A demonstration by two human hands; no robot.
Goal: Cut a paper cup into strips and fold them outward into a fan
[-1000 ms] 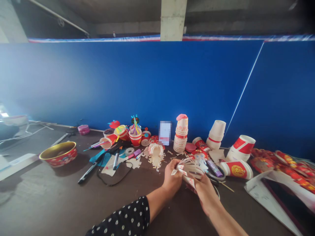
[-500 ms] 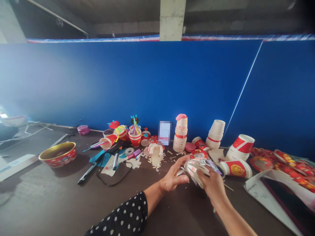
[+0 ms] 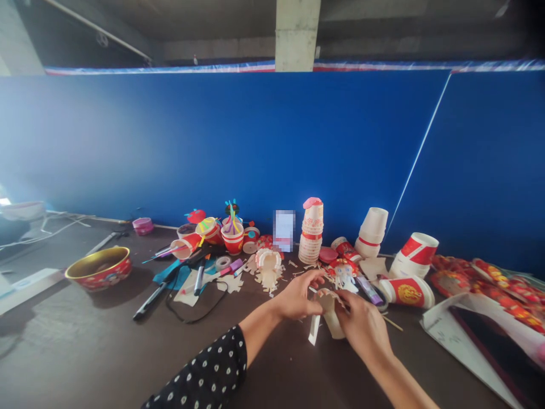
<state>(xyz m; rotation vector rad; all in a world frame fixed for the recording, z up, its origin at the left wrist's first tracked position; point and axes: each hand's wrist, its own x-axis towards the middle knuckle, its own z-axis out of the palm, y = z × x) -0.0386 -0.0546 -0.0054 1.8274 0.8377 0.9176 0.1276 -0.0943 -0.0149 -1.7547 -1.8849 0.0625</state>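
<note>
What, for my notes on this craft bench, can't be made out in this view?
Head view:
- Paper cup: partly hidden by the left hand and right hand, so its top can't be seen.
- White card: pixelated, nothing legible.
- Red bowl: contents too dark and small to identify.
- Red paper pile: cut off by the right edge.

Beyond the right hand, a toppled red paper cup blocks passage rightward.
</note>
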